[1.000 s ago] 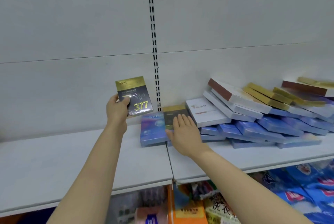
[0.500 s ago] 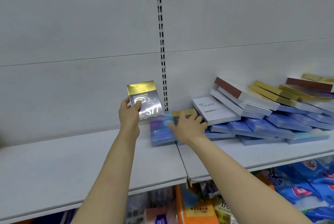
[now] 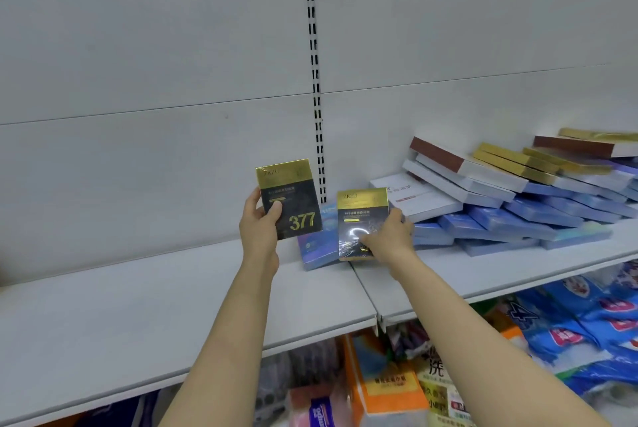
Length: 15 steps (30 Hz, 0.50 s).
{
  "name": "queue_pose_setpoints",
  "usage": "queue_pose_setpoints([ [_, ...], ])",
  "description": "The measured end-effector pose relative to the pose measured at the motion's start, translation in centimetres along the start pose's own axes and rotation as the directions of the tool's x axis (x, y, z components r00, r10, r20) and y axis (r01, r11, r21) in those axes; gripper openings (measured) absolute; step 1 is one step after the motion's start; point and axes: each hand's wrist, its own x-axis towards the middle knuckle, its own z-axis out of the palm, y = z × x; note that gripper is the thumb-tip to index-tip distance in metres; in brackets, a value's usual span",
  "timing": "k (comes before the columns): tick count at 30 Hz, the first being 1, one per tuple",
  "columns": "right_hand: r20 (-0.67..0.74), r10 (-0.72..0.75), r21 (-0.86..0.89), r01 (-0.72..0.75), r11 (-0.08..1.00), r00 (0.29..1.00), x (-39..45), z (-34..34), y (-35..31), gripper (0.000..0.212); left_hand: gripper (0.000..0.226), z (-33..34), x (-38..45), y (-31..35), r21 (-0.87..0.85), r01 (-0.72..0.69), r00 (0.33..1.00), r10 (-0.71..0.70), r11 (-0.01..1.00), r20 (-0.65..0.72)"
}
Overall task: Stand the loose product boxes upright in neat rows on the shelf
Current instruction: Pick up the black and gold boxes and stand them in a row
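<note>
Our left hand [image 3: 257, 231] holds a black and gold box [image 3: 289, 199] up over the shelf [image 3: 138, 295], thumb on its front. Our right hand [image 3: 388, 237] grips a second box [image 3: 359, 219] upright, its bottom near a blue box [image 3: 316, 247]. More boxes [image 3: 518, 192] lie piled to the right.

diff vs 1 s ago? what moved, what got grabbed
The right hand, flat on the second black-and-gold box before, now grips it and has tipped it up off the blue box. The left hand still holds the 377 box up. The slumped pile is unchanged.
</note>
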Motion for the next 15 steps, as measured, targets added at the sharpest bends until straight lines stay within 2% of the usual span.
queue_pose_setpoints([
  [3,-0.005,-0.011,0.352,0.012,0.936,1.000,-0.9,-0.3,1.7,0.047,0.059,-0.8,-1.1,0.1,-0.043,-0.021,0.999,0.023,0.999,0.048],
  [6,0.026,-0.056,0.599,0.029,0.800,0.998,-2.6,-1.3,2.4,0.048,0.063,-1.9,-2.6,0.3,-0.084,-0.065,0.996,0.070,0.994,0.060],
  [9,0.012,-0.142,0.681,0.096,0.726,0.990,-4.6,-2.4,2.3,0.058,0.062,-2.7,-4.7,0.7,-0.095,-0.100,0.993,0.105,0.991,0.053],
  [15,0.030,-0.249,0.703,0.156,0.694,0.968,-10.2,-4.4,2.2,0.065,0.061,-4.4,-9.9,1.3,-0.077,-0.107,0.993,0.110,0.991,0.040],
])
